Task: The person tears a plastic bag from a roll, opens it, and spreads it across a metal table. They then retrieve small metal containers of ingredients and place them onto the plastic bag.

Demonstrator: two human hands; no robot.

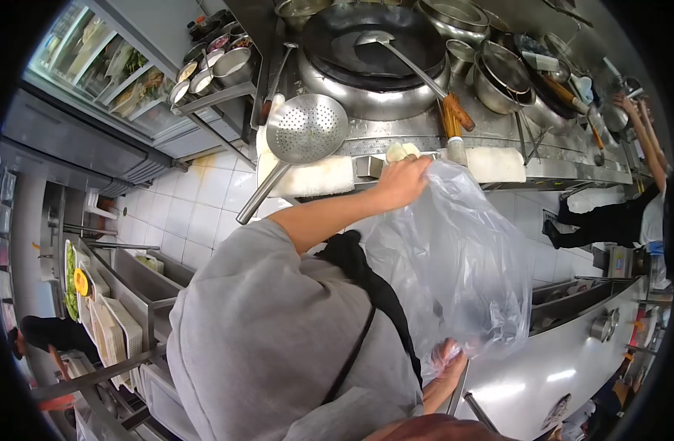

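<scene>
A large clear plastic bag (pixel 484 257) hangs spread out between my two hands, in front of my body. My left hand (pixel 404 181) is closed on its upper edge, close to the stove front and a pale yellowish lump (pixel 401 152) that I cannot identify. Lower down, near the steel counter, my right hand (pixel 447 360) is closed on the other end of the bag. Folds of film partly cover its fingers. Beyond my left hand, a perforated strainer (pixel 307 128) lies with its handle sticking out over the stove edge.
A black wok (pixel 344 55) holding a ladle (pixel 377 37) sits on the stove. A bamboo brush (pixel 453 121) stands by white cloths (pixel 498 165). Seasoning pots (pixel 232 66) are at left. A steel counter (pixel 528 382) is at right. A co-worker (pixel 631 213) stands far right.
</scene>
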